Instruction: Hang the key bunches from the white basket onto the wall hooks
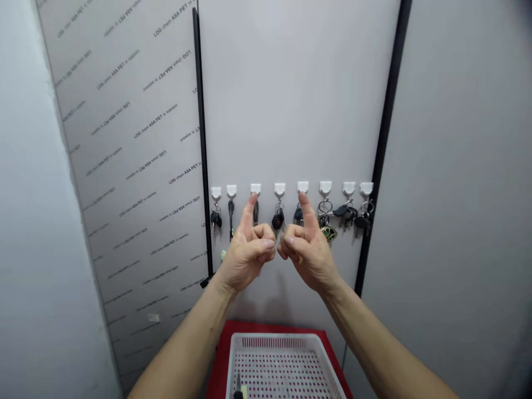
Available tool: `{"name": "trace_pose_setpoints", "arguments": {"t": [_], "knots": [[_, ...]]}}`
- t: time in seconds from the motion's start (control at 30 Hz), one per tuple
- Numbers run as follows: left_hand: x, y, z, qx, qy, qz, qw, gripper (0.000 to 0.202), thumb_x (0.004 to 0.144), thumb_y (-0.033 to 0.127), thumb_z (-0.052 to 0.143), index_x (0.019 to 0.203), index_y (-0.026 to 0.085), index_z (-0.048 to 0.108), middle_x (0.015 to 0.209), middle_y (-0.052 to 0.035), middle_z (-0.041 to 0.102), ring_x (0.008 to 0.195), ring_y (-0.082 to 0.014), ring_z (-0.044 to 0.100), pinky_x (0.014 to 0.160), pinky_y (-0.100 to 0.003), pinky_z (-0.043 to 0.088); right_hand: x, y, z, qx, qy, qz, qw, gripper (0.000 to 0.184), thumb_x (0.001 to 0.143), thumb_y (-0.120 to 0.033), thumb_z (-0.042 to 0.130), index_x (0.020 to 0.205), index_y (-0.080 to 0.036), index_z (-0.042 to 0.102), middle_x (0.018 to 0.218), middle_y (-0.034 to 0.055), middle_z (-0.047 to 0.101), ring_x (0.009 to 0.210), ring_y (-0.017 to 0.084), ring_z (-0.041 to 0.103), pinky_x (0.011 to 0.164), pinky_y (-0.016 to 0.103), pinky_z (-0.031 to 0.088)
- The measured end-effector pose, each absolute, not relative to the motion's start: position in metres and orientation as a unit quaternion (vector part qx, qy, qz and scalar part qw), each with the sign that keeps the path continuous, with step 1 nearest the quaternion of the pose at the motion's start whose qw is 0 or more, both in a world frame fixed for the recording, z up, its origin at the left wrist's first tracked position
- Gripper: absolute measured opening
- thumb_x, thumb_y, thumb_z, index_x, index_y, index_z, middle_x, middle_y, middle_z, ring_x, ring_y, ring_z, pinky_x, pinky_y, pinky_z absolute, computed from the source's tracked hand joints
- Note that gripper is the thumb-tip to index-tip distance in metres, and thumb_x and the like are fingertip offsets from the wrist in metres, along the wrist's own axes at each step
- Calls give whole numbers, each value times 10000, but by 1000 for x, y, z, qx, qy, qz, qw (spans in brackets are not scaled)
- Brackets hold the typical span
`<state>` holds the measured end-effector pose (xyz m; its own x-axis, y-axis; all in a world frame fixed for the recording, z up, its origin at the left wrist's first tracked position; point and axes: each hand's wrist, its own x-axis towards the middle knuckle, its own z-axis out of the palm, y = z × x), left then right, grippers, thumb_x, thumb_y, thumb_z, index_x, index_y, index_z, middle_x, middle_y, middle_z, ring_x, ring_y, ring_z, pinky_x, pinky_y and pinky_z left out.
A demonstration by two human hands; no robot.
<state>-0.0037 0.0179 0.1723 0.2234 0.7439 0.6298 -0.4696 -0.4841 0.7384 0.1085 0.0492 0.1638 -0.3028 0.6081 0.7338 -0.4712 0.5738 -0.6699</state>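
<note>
My left hand [250, 249] is raised in front of the wall panel, index finger stretched upward, thumb and other fingers curled in with nothing visible in them. Its fingertip overlaps the lower edge of a white hook [255, 189]; whether it touches cannot be told. Mirroring it, my right hand [310, 252] is folded the same way, its index fingertip at another white hook [303, 187]. A dark braided strap [256, 213] hangs beside my left index finger. Behind my right hand, a dark key fob [298, 214] is partly hidden. Between the hands hangs a key bunch with a black fob [277, 221].
More hooks in the row carry a key set [216, 218], a black strap [231, 219], a ring with a green-gold charm [328, 233], and dark keys [349, 216]. Below, a white perforated basket [233, 360] on a red surface [220, 354] holds a dark-handled pointed tool [238, 388].
</note>
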Motion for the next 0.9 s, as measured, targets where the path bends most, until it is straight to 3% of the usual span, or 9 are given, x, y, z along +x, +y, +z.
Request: {"name": "trace_pose_setpoints", "arguments": {"t": [0.27, 0.37, 0.43, 0.53, 0.6, 0.7, 0.83, 0.9], "knots": [[-6, 31, 167, 597, 228, 647, 416, 691, 604, 141, 479, 1165, 285, 103, 508, 82, 361, 391, -18, 301, 402, -153, 251, 104, 62, 163, -114, -687, 444, 564, 637, 616, -160, 454, 1168, -282, 160, 418, -107, 330, 364, 37, 292, 392, 179, 291], [-21, 52, 153, 550, 357, 701, 280, 653, 588, 147, 494, 1144, 246, 164, 608, 52, 423, 485, -41, 390, 464, -166, 323, 100, 83, 152, -222, -696, 407, 548, 552, 610, -178, 448, 1130, -201, 267, 431, -97, 358, 374, 38, 314, 395, 173, 293], [-34, 67, 139, 498, 442, 730, 154, 619, 572, 139, 498, 1116, 235, 220, 764, 8, 457, 648, -76, 447, 565, -196, 368, 98, 99, 142, -297, -694, 371, 540, 470, 601, -194, 448, 1062, -149, 365, 512, -59, 433, 429, 48, 371, 430, 185, 325], [-50, 86, 120, 448, 528, 721, 32, 595, 553, 141, 509, 1091, 215, 267, 973, -45, 419, 886, -133, 409, 716, -246, 353, 93, 119, 128, -370, -701, 307, 527, 416, 577, -204, 475, 981, -107, 446, 719, 27, 513, 593, 81, 453, 581, 230, 374], [-54, 95, 112, 450, 566, 690, 39, 600, 534, 153, 532, 1080, 182, 285, 983, -67, 420, 894, -150, 413, 739, -263, 345, 85, 127, 122, -377, -721, 290, 504, 416, 580, -222, 482, 976, -98, 450, 755, 49, 526, 644, 96, 469, 644, 249, 371], [-51, 101, 106, 466, 581, 659, 107, 580, 528, 184, 545, 1054, 152, 303, 836, -51, 481, 744, -134, 478, 674, -258, 369, 68, 133, 118, -347, -763, 284, 465, 376, 601, -270, 470, 945, -117, 464, 675, 27, 536, 599, 102, 474, 604, 250, 378], [-44, 102, 108, 515, 555, 630, 177, 226, 571, 227, 497, 772, 128, 475, 584, 3, 477, 544, -101, 465, 552, -223, 371, 51, 133, 120, -345, -769, 272, 464, 183, 632, -259, 422, 716, -131, 521, 590, 4, 523, 553, 95, 469, 548, 228, 373], [-45, 100, 113, 528, 540, 622, 205, 155, 616, 267, 436, 661, 127, 484, 481, 26, 426, 437, -83, 419, 455, -204, 349, 51, 132, 125, -353, -749, 298, 474, 163, 648, -245, 388, 619, -131, 501, 521, -8, 495, 490, 82, 458, 494, 211, 368]]}}
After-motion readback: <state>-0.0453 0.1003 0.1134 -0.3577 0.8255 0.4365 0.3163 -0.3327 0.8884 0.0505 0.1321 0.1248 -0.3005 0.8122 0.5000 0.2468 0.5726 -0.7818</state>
